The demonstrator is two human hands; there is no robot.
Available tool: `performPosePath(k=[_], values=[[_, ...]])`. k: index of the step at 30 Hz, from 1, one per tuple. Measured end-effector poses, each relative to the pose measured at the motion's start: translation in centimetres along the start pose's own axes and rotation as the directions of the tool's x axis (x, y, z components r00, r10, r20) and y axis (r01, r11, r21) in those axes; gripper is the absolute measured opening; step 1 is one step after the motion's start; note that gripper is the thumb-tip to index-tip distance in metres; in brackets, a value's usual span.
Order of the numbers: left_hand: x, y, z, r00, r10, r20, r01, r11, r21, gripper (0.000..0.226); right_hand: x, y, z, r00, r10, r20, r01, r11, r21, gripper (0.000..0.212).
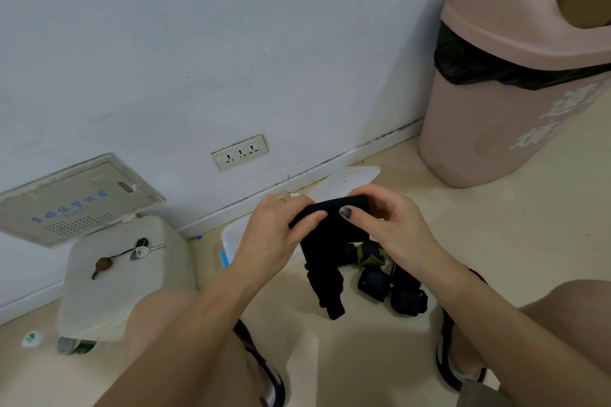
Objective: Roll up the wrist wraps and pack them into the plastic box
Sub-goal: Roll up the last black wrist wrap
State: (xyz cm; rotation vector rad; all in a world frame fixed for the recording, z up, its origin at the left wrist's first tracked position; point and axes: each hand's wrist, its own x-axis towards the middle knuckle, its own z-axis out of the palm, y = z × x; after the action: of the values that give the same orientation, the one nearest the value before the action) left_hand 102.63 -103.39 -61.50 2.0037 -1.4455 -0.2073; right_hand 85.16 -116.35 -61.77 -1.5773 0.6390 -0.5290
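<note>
Both hands are up in front, pinching the top end of a black wrist wrap (322, 241): the left hand (281, 228) has its thumb pressed on the left part of the fold, and the right hand (386, 221) clamps the right part between thumb and curled fingers. The rest of the strap hangs limp toward the floor, so it's obviously soft, light, floppy stuff; I'd say keep tension on the rolled end and feed the tail in, or it'll go loose and wonky. Just right of the dangling tail, a few already rolled wraps (390, 281) sit bunched on the floor. The clear plastic box (231, 238) is right behind the hands, mostly hidden, near the wall. Farther out there's a pink trash bin (496, 129) far right and a pale stool (125, 274) with keys (140, 248) on the left.
</note>
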Motion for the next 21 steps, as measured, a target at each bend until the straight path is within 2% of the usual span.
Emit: performPosePath(k=[4, 8, 12, 15, 17, 21], values=[[0.1, 1.0, -0.3, 0.991, -0.103, 0.083, 0.116, 0.978, -0.174, 0.02, 0.1, 0.1, 0.2, 1.0, 0.008, -0.008, -0.008, 1.0, -0.004, 0.004], [0.2, 1.5, -0.4, 0.97, -0.194, 0.15, 0.233, 0.917, -0.324, 0.025, 0.4, 0.2, 0.3, 1.0, -0.009, -0.029, 0.008, 0.999, -0.054, 0.006], [0.4, 1.5, 0.0, 0.953, -0.231, 0.195, 0.298, 0.832, -0.468, 0.027, 0.5, 0.3, 0.6, 0.997, 0.076, 0.031, -0.078, 0.994, 0.073, 0.013], [0.3, 1.5, 0.3, 0.944, -0.241, 0.227, 0.326, 0.793, -0.515, 0.021, 0.5, 0.1, 0.9, 0.995, 0.102, -0.002, -0.101, 0.989, 0.108, 0.016], [0.2, 1.4, 0.3, 0.938, -0.268, 0.221, 0.347, 0.737, -0.579, 0.014, 0.6, 0.1, 0.9, 0.992, 0.112, -0.058, -0.105, 0.988, 0.113, 0.017], [0.4, 1.3, -0.1, 0.915, -0.328, 0.236, 0.388, 0.547, -0.742, 0.025, 0.9, 0.2, 0.7, 0.985, 0.144, -0.099, -0.129, 0.981, 0.143, 0.02]])
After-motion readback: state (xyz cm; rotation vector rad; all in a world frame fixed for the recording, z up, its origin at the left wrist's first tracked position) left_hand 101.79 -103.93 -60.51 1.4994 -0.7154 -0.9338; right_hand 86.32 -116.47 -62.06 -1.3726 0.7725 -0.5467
